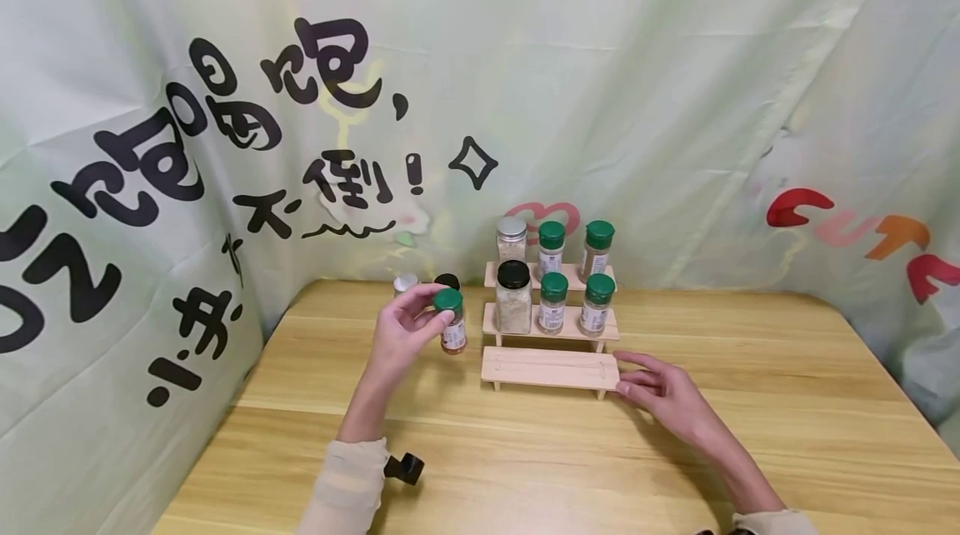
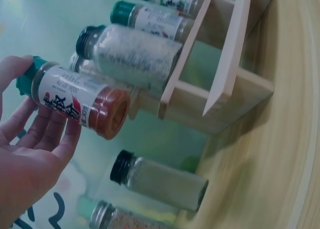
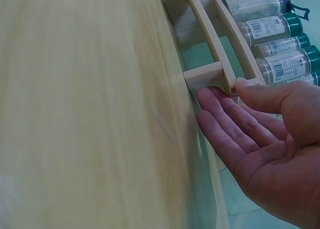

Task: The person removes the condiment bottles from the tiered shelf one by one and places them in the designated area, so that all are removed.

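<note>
I see my left hand holding a green-capped spice jar with curled fingers, lifted above the tabletop just left of the stepped wooden rack, which stands near the far edge. My right hand lies flat with straight fingers at the right end of the rack's lowest step, and it seems to touch the leg there. Two more jars behind the held one are mostly hidden by my hand, so their contents I cannot make out in the head view.

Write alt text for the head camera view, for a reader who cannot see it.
A person's left hand holds a green-capped spice jar above a wooden table, beside a three-step wooden rack. The right hand rests open against the rack's empty bottom step; six jars stand on the upper two steps.
</note>
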A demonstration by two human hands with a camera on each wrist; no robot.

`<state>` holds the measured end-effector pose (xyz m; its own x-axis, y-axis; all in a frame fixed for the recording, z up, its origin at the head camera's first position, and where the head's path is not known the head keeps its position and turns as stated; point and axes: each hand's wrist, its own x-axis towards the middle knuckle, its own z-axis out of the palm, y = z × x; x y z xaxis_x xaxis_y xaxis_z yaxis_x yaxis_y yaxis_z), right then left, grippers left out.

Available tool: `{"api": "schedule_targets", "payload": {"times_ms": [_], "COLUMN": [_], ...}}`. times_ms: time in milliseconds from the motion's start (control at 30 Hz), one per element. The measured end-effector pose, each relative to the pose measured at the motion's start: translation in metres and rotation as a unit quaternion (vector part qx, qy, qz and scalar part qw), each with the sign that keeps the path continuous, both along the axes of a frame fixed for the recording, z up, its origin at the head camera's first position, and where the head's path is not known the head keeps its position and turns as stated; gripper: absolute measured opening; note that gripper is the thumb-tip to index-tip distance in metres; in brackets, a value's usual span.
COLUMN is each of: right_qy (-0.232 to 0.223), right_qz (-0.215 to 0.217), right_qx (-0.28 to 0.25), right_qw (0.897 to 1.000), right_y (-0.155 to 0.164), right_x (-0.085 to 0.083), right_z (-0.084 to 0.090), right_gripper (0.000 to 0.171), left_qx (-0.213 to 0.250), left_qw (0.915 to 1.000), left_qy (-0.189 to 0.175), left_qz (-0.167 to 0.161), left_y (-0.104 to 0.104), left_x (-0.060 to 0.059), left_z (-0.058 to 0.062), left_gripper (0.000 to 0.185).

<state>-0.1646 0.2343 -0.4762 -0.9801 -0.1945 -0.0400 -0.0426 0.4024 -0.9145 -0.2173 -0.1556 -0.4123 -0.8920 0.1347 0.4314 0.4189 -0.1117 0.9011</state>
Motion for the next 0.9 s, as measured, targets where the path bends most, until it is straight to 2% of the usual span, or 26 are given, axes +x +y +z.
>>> {"api": "schedule_targets", "payload": {"times_ms": [667, 900], "right_qy": [0.007, 0.008], "right_qz": [0.008, 0.010], "right_qx": [-0.010, -0.011], "right_qw": [1.000, 1.000], "right_y": [0.000, 0.001], "right_x": [-0.001, 0.000], "right_z": [-0.001, -0.001], "right_gripper": [0.052, 0.052], "left_qx": [0.023, 0.024], "left_qw": [0.9976, 0.9949], "left_qy": [-0.021, -0.028], "left_qz": [0.062, 0.095], "left_y": [-0.035, -0.048], "left_x": [-0.011, -0.014], "left_z": [-0.005, -0.009], "left_gripper": [0.040, 0.039]}}
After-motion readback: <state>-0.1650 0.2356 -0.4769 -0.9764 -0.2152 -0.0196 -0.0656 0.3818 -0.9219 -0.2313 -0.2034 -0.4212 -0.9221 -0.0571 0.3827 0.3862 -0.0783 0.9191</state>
